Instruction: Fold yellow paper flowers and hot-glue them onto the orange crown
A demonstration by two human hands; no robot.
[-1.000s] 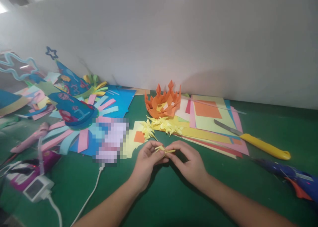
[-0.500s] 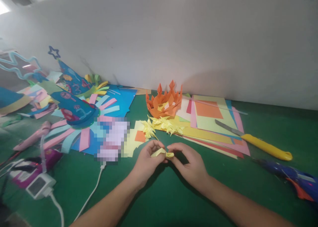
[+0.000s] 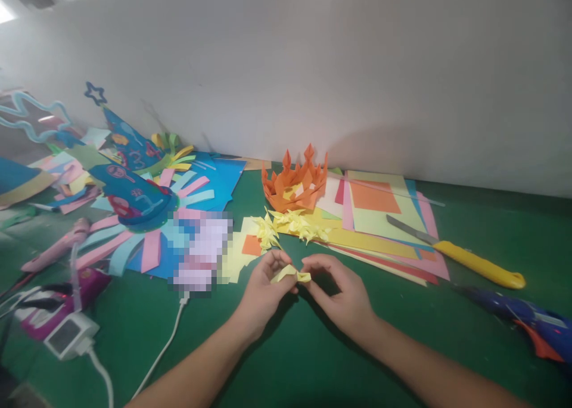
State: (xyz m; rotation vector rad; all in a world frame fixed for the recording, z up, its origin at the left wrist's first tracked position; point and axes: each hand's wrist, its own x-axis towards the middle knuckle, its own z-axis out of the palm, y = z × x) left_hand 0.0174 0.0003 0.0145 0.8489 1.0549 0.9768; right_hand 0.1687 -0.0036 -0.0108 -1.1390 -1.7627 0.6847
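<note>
A small piece of folded yellow paper is held just above the green tabletop. My left hand is closed round its left part, thumb on top. At its right end, my right hand pinches the paper between thumb and fingertips. Part of the fold is hidden by the fingers. Just beyond my hands lie several folded yellow paper flowers, and behind them stands an orange folded-paper crown with small pieces of paper inside.
Sheets of coloured paper lie at the right, with a yellow-handled knife and a blue glue gun. Blue cone hats, a pink glue gun, a white plug and cables are at the left. A grey wall rises behind.
Both hands keep their hold on the yellow paper. Its right end has turned slightly and shows an opening in the fold. The other things stay where they were.
</note>
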